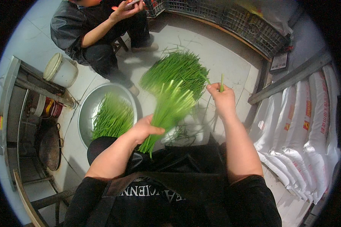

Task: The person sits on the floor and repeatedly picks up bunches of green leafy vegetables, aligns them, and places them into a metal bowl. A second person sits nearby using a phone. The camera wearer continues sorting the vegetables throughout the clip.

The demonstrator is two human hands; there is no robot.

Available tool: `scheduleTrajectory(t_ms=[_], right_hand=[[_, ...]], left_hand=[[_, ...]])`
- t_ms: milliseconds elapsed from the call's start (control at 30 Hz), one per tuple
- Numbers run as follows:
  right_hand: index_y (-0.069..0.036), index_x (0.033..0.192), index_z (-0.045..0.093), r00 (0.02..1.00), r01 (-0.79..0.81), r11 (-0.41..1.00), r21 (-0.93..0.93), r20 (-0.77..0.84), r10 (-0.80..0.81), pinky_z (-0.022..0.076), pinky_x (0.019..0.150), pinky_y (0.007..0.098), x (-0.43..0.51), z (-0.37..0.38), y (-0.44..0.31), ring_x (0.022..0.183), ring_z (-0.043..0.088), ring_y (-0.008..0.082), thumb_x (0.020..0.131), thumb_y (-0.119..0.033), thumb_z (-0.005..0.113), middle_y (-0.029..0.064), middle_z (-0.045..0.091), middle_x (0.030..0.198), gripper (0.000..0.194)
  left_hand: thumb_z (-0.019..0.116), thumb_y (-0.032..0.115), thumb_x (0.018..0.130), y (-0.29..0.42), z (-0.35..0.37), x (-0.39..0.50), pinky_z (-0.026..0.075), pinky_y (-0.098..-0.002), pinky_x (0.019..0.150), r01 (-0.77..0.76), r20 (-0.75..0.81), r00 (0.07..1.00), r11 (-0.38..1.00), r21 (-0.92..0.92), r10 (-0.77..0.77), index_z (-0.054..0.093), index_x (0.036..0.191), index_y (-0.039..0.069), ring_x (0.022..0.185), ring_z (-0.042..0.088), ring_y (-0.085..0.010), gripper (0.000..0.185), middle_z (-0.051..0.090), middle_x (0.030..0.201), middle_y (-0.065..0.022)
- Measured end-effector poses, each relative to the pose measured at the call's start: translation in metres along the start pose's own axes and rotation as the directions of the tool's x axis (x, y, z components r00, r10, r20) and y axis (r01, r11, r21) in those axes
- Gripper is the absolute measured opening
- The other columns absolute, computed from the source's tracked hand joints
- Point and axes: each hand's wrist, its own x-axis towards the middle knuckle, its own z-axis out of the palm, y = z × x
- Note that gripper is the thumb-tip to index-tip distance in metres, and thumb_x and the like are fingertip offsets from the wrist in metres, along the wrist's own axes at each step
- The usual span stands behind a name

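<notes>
My left hand (147, 129) grips a bunch of green garlic chives (170, 110) by its middle, the pale cut ends pointing up and away from me. To the right, my right hand (223, 98) pinches a few loose chive pieces (222, 81) between its fingers, apart from the bunch. Beyond the bunch, a large heap of chives (179, 68) lies on the tiled floor. At the left, a round metal basin (85, 113) holds more chives (113, 119). Loose chive scraps (183, 134) lie on the floor close to my lap.
A seated person (93, 37) holds a phone-like object beyond the basin. A lidded white bucket (61, 71) and a metal rack (12, 85) stand left. Black plastic crates (244, 25) line the back. White sacks (295, 113) are stacked at the right, behind a rail (289, 78).
</notes>
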Motion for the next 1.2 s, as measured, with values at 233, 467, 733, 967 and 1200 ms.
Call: scheduleTrajectory(t_ms=[233, 467, 733, 967, 1200], right_hand=[[-0.001, 0.090, 0.060, 0.925, 0.157, 0.935, -0.317, 0.379, -0.026, 0.0433, 0.057, 0.0287, -0.010, 0.015, 0.020, 0.066, 0.057, 0.0205, 0.073, -0.031, 0.064, 0.0134, 0.061, 0.076, 0.035], [-0.005, 0.101, 0.053, 0.708, -0.439, 0.784, 0.439, 0.707, 0.000, 0.0389, 0.060, 0.0207, -0.045, 0.046, 0.009, 0.074, 0.051, 0.0077, 0.077, -0.020, 0.060, 0.0000, 0.057, 0.088, 0.029], [-0.001, 0.109, 0.046, 0.819, -0.494, 0.578, 0.649, 0.570, 0.060, 0.0425, 0.078, 0.0321, -0.066, 0.073, 0.007, 0.089, 0.053, 0.0176, 0.082, -0.020, 0.054, 0.0089, 0.054, 0.101, 0.034], [-0.001, 0.103, 0.051, 0.877, -0.413, 0.738, 0.533, 0.452, 0.165, 0.0387, 0.079, 0.0320, -0.041, 0.055, 0.007, 0.092, 0.050, 0.0177, 0.080, -0.014, 0.050, 0.0060, 0.055, 0.101, 0.026], [-0.002, 0.098, 0.053, 0.704, -0.495, 0.855, 0.153, 0.648, 0.292, 0.0397, 0.069, 0.0230, -0.040, 0.052, 0.032, 0.077, 0.052, 0.0119, 0.080, -0.011, 0.052, 0.0066, 0.059, 0.089, 0.020]], left_hand=[[0.061, -0.002, 0.069, 0.000, 0.000, -0.001, 0.037, -0.0285, 0.086, -0.053, -0.099, 0.994, 0.996, -0.073, 0.046, 0.045, 0.118, 0.000, 0.098, 0.050, -0.0169, 0.052, 0.054, 0.109, -0.0083], [0.065, 0.002, 0.069, -0.007, 0.013, 0.005, 0.042, -0.0285, 0.080, -0.135, -0.072, 0.987, 0.988, 0.080, 0.141, 0.044, 0.115, 0.002, 0.087, 0.054, -0.0150, 0.050, 0.056, 0.098, -0.0056], [0.068, 0.003, 0.064, -0.015, 0.027, 0.007, 0.042, -0.0291, 0.076, -0.053, 0.052, 0.997, 0.994, 0.097, 0.048, 0.051, 0.106, 0.001, 0.085, 0.052, -0.0153, 0.045, 0.056, 0.096, -0.0060], [0.067, 0.008, 0.066, 0.042, -0.062, -0.026, 0.044, -0.0285, 0.073, 0.104, -0.495, 0.766, 0.681, 0.725, 0.410, 0.059, 0.094, 0.002, 0.077, 0.057, -0.0143, 0.030, 0.063, 0.084, -0.0062], [0.063, 0.012, 0.061, 0.055, -0.212, -0.075, 0.044, -0.0396, 0.076, 0.489, -0.523, 0.643, 0.226, 0.842, 0.559, 0.056, 0.100, 0.007, 0.084, 0.057, -0.0321, 0.040, 0.060, 0.087, -0.0174]])
